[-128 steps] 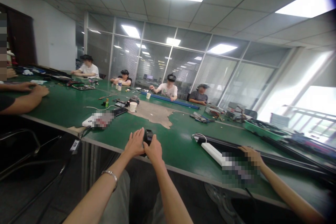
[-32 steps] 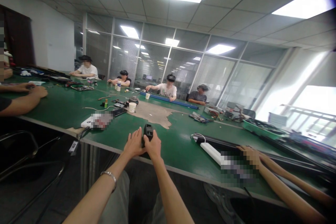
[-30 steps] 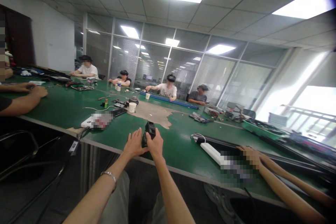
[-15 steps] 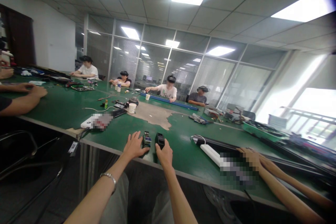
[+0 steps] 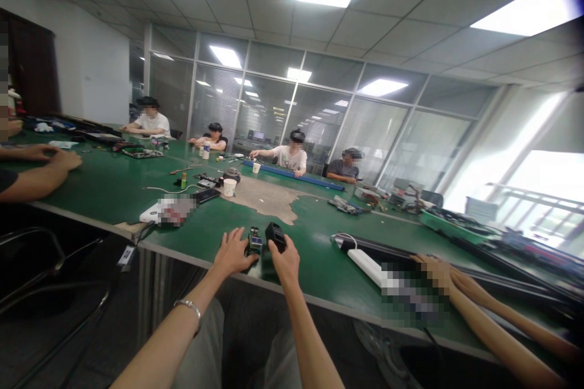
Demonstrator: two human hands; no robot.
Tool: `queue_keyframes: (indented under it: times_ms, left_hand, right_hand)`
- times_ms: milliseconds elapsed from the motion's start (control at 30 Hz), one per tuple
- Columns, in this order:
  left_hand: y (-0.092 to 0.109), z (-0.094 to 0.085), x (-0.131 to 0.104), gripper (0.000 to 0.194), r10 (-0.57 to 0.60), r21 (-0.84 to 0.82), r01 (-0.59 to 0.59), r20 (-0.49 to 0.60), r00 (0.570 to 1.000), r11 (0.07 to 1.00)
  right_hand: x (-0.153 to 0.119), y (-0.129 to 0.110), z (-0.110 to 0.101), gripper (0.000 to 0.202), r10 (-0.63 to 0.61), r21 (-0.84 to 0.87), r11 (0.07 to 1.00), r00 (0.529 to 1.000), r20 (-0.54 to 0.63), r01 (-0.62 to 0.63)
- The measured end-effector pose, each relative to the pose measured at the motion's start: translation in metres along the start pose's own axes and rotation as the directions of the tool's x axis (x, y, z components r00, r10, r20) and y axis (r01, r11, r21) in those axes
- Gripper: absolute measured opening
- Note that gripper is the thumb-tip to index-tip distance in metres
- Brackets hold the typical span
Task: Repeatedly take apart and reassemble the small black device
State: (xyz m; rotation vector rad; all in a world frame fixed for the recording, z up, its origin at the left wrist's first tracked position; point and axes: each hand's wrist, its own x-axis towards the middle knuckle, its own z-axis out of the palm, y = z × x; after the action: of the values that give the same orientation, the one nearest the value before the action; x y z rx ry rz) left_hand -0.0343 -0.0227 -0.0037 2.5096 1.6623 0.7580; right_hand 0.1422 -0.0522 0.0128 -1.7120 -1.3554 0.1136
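My left hand (image 5: 232,251) rests near the table's front edge with its fingers stretched and apart, its thumb near the lower end of a small circuit board assembly (image 5: 256,242). Whether the hand touches that board I cannot tell. Just right of the board, my right hand (image 5: 286,260) is closed around a black box-shaped housing (image 5: 275,234). The housing is tilted, with its top leaning left toward the board. My right palm and fingers hide its lower part.
The green table (image 5: 314,255) has a bare brown patch (image 5: 264,197). A white power strip (image 5: 365,265) and another person's hands (image 5: 438,276) are at right. A paper cup (image 5: 229,187) and a white device (image 5: 152,211) stand left. Several people sit around the table.
My right hand has tipped the black housing and shifted it slightly left and up, toward the circuit board. My left hand and the board stay nearly in place.
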Motion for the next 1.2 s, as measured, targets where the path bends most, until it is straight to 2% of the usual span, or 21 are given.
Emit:
queue_keyframes:
  times_ms: [233,433,567,700,833,967,1200]
  left_hand:
    - [-0.001,0.0,-0.001,0.056,-0.018,0.001,0.018,0.008,1.0,1.0]
    - [-0.004,0.002,0.0,0.057,-0.011,0.004,0.011,0.015,1.0,1.0]
    - [-0.005,0.004,0.0,0.061,-0.002,0.006,0.002,0.01,1.0,1.0]
    - [-0.004,0.005,0.001,0.075,-0.024,0.022,0.023,0.014,1.0,0.999]
    - [-0.004,0.006,0.001,0.08,-0.036,0.025,0.035,0.015,0.999,0.999]
    - [-0.004,0.006,0.001,0.076,-0.033,0.026,0.033,0.008,0.999,0.999]
    - [-0.004,0.005,0.002,0.077,-0.033,0.035,0.033,0.003,0.999,0.999]
  right_hand:
    - [-0.001,-0.039,0.01,0.054,-0.078,0.047,0.996,0.994,0.071,0.075]
    - [-0.001,-0.052,0.018,0.045,-0.101,0.016,0.995,0.988,0.113,0.099]
    - [0.001,-0.054,0.022,0.04,-0.09,-0.017,0.995,0.985,0.145,0.094]
    - [-0.005,-0.05,0.024,0.034,-0.093,-0.046,0.993,0.975,0.204,0.105]
    - [-0.014,-0.046,0.025,0.04,-0.093,-0.063,0.992,0.968,0.233,0.11]
    - [-0.022,-0.04,0.029,0.048,-0.093,-0.065,0.992,0.972,0.217,0.11]
    - [-0.029,-0.032,0.041,0.056,-0.078,-0.072,0.994,0.99,0.121,0.087]
